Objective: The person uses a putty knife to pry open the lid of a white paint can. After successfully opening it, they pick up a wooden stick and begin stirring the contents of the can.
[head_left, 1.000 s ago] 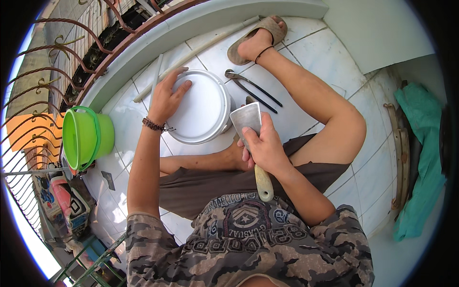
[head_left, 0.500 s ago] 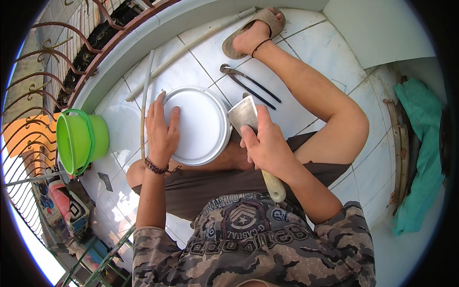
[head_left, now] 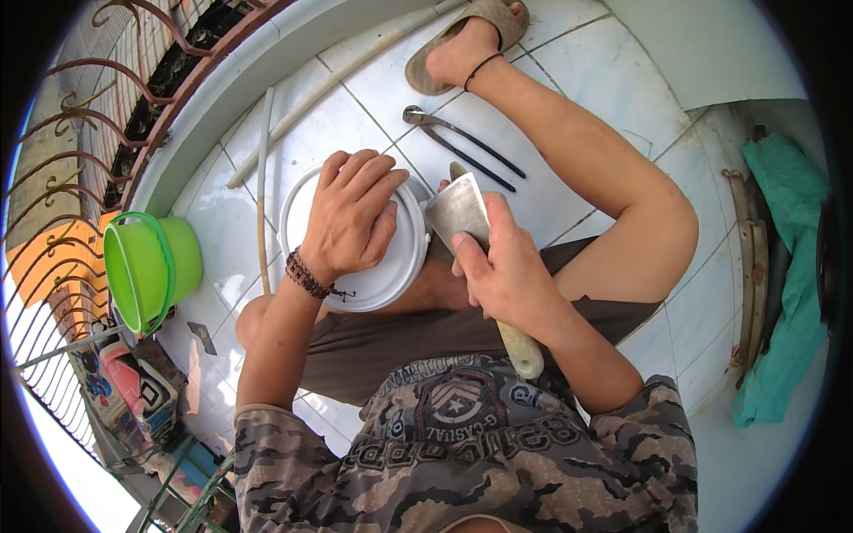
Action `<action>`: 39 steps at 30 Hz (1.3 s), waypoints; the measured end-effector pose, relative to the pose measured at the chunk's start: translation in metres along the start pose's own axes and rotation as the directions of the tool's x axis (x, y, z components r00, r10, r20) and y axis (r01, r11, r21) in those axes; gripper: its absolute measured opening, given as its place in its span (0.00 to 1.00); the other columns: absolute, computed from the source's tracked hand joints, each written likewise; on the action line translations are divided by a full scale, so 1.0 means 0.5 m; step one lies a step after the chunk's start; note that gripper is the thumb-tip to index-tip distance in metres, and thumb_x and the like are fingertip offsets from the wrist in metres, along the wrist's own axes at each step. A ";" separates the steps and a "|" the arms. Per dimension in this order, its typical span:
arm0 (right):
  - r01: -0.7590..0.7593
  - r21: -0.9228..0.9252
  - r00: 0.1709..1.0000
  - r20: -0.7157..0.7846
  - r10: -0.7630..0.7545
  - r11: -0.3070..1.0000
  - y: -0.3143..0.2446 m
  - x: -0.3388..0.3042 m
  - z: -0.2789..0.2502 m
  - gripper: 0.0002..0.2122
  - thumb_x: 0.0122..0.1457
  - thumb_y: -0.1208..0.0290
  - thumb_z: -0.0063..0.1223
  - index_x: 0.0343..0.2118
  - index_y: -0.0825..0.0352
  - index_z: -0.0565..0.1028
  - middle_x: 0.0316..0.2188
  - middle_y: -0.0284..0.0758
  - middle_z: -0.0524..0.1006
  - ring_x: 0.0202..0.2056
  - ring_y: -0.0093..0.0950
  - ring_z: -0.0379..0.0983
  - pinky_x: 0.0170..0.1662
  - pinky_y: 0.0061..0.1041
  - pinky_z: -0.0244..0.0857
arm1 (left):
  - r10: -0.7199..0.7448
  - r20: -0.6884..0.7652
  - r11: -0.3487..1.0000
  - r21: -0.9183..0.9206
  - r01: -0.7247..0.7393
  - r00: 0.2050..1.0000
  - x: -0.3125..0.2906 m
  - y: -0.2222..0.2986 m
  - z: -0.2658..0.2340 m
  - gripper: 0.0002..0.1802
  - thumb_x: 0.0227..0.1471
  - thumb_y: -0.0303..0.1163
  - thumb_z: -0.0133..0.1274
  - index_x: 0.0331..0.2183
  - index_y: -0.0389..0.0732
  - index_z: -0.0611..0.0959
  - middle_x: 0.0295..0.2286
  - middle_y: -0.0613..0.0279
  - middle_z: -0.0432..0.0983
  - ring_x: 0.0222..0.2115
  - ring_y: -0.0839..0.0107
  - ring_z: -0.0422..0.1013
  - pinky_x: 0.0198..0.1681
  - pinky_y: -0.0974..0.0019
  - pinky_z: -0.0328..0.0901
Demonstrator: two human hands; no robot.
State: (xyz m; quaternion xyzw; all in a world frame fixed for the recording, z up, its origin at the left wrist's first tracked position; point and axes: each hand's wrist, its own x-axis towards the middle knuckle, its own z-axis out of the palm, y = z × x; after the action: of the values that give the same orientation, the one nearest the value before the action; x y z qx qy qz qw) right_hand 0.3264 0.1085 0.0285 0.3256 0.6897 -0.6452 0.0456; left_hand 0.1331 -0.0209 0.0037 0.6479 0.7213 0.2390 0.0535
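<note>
In front of me, between my legs, is a round white tub lid [head_left: 384,275], probably atop a tub. My left hand [head_left: 354,213] is over it, wearing a braided bracelet, fingers slightly bent and thumb apart, holding nothing. Whether its fingertips press on the lid, I cannot tell. My right hand [head_left: 505,271] grips a putty knife [head_left: 458,216] with a broad metal blade and a pale handle. The handle's end points back toward my shirt, and the blade is beside the lid's right rim. Black-handled pincers [head_left: 466,153] lie on the tiles beyond.
A lime green bucket [head_left: 153,271] stands at the left, by the curved metal railing [head_left: 75,191]. Two long thin poles, one a pale pipe [head_left: 306,102], lie on the tiles beyond the lid. Teal cloth [head_left: 782,275] hangs at the right. My sandalled foot [head_left: 464,60] is ahead.
My left hand has moved right, from the lid's left edge to over its middle, its fingers now more bent. My right hand keeps its grip on the putty knife, nearly still.
</note>
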 end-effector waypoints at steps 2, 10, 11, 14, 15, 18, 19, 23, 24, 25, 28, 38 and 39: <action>-0.012 0.008 1.000 0.004 0.012 1.000 -0.001 0.005 -0.002 0.20 0.64 0.72 0.47 0.52 0.79 0.58 0.24 0.58 0.76 0.29 0.58 0.75 0.34 0.48 0.67 | 0.011 -0.014 1.000 0.029 -0.011 1.000 0.000 0.000 -0.001 0.24 0.40 0.27 0.52 0.43 0.35 0.81 0.41 0.54 0.75 0.48 0.57 0.69 0.53 0.51 0.56; 0.057 0.004 0.998 0.006 -0.058 0.998 0.013 0.012 0.003 0.15 0.66 0.72 0.47 0.49 0.73 0.60 0.21 0.41 0.76 0.18 0.31 0.72 0.22 0.32 0.67 | 0.028 -0.053 0.997 0.078 -0.024 0.998 -0.002 -0.001 0.002 0.27 0.33 0.29 0.51 0.42 0.35 0.81 0.41 0.54 0.75 0.46 0.59 0.71 0.47 0.57 0.54; 0.079 -0.012 0.997 -0.004 -0.079 0.997 0.015 0.013 0.005 0.14 0.66 0.72 0.47 0.48 0.72 0.60 0.20 0.38 0.76 0.16 0.26 0.72 0.20 0.29 0.67 | 0.031 -0.057 0.997 0.076 -0.026 0.998 -0.001 -0.002 0.002 0.27 0.32 0.30 0.51 0.42 0.35 0.82 0.41 0.54 0.75 0.46 0.59 0.71 0.47 0.57 0.54; 0.135 -0.091 0.991 -0.015 -0.137 0.987 0.013 0.013 0.005 0.14 0.65 0.73 0.48 0.48 0.74 0.59 0.19 0.43 0.76 0.18 0.36 0.74 0.25 0.35 0.69 | 0.042 -0.069 0.996 0.082 -0.036 0.997 -0.001 -0.002 0.002 0.29 0.30 0.32 0.51 0.41 0.35 0.82 0.40 0.54 0.75 0.45 0.59 0.71 0.47 0.57 0.54; 0.141 -0.099 0.990 -0.001 -0.142 0.985 0.007 0.016 0.001 0.15 0.64 0.73 0.48 0.48 0.75 0.59 0.19 0.45 0.76 0.19 0.40 0.75 0.26 0.37 0.69 | 0.046 -0.073 0.995 0.087 -0.039 0.996 -0.001 -0.002 0.002 0.30 0.29 0.33 0.51 0.41 0.35 0.82 0.40 0.54 0.75 0.45 0.59 0.71 0.47 0.57 0.54; 0.151 -0.188 0.986 0.094 -0.135 0.970 -0.030 0.028 -0.021 0.16 0.63 0.74 0.48 0.48 0.77 0.59 0.19 0.50 0.75 0.21 0.49 0.75 0.28 0.42 0.69 | 0.027 -0.080 0.997 0.068 -0.022 0.996 -0.009 -0.004 0.003 0.31 0.27 0.34 0.50 0.40 0.35 0.82 0.40 0.54 0.75 0.44 0.59 0.71 0.47 0.57 0.53; 0.151 -0.233 0.985 0.119 -0.125 0.961 -0.041 0.027 -0.029 0.16 0.63 0.74 0.48 0.48 0.78 0.59 0.19 0.52 0.75 0.22 0.51 0.75 0.28 0.44 0.68 | 0.036 -0.083 0.998 0.057 -0.031 0.996 -0.004 -0.004 0.002 0.31 0.27 0.34 0.50 0.40 0.35 0.82 0.40 0.54 0.75 0.44 0.59 0.72 0.47 0.57 0.53; 0.166 -0.367 0.982 0.150 -0.118 0.915 -0.052 0.032 -0.019 0.16 0.63 0.74 0.48 0.48 0.78 0.59 0.20 0.55 0.74 0.23 0.54 0.74 0.28 0.47 0.67 | 0.042 -0.086 0.998 0.044 -0.038 0.995 0.002 -0.003 0.005 0.31 0.26 0.34 0.50 0.39 0.35 0.82 0.39 0.54 0.75 0.44 0.59 0.72 0.47 0.58 0.53; 0.183 -0.406 0.977 0.180 -0.117 0.895 -0.064 0.032 -0.012 0.16 0.64 0.74 0.47 0.48 0.78 0.59 0.21 0.56 0.74 0.23 0.55 0.74 0.28 0.47 0.68 | 0.038 -0.084 0.998 0.048 -0.034 0.996 -0.001 -0.003 0.009 0.31 0.26 0.34 0.50 0.39 0.35 0.82 0.39 0.54 0.75 0.44 0.59 0.72 0.47 0.58 0.53; 0.196 -0.448 0.972 0.204 -0.114 0.872 -0.076 0.030 -0.008 0.15 0.64 0.75 0.47 0.48 0.78 0.59 0.22 0.57 0.74 0.23 0.55 0.73 0.28 0.47 0.68 | 0.034 -0.087 0.998 0.049 -0.029 0.996 -0.001 -0.004 0.008 0.31 0.26 0.34 0.50 0.39 0.35 0.82 0.39 0.54 0.74 0.44 0.59 0.71 0.47 0.58 0.53; 0.237 -0.425 0.962 0.228 -0.150 0.874 -0.048 0.059 -0.034 0.15 0.65 0.74 0.46 0.50 0.75 0.60 0.24 0.51 0.76 0.20 0.43 0.74 0.24 0.39 0.68 | 0.022 -0.094 0.999 0.052 -0.017 0.995 -0.004 -0.004 0.005 0.31 0.26 0.34 0.50 0.39 0.35 0.82 0.39 0.54 0.74 0.43 0.59 0.71 0.46 0.58 0.53; -0.081 -0.169 0.940 0.314 0.131 0.982 0.004 0.117 -0.083 0.13 0.68 0.65 0.49 0.46 0.69 0.68 0.23 0.33 0.74 0.17 0.18 0.68 0.17 0.20 0.62 | 0.021 -0.087 0.999 0.038 -0.018 0.996 0.002 -0.005 0.006 0.30 0.27 0.34 0.51 0.39 0.36 0.82 0.38 0.54 0.74 0.43 0.58 0.70 0.45 0.57 0.54; -0.139 -0.151 0.916 0.357 0.185 0.979 0.005 0.129 -0.085 0.15 0.67 0.63 0.50 0.48 0.70 0.68 0.23 0.34 0.75 0.17 0.20 0.68 0.17 0.22 0.62 | 0.017 -0.083 0.999 0.040 -0.013 0.996 0.000 -0.004 0.005 0.29 0.27 0.34 0.51 0.39 0.36 0.82 0.38 0.54 0.74 0.43 0.58 0.70 0.45 0.57 0.54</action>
State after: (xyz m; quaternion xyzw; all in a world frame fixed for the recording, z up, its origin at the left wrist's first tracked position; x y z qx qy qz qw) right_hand 0.2923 0.1727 0.0018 0.2511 0.6777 -0.6452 0.2477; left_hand 0.1321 -0.0204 0.0007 0.6437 0.7226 0.2520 0.0088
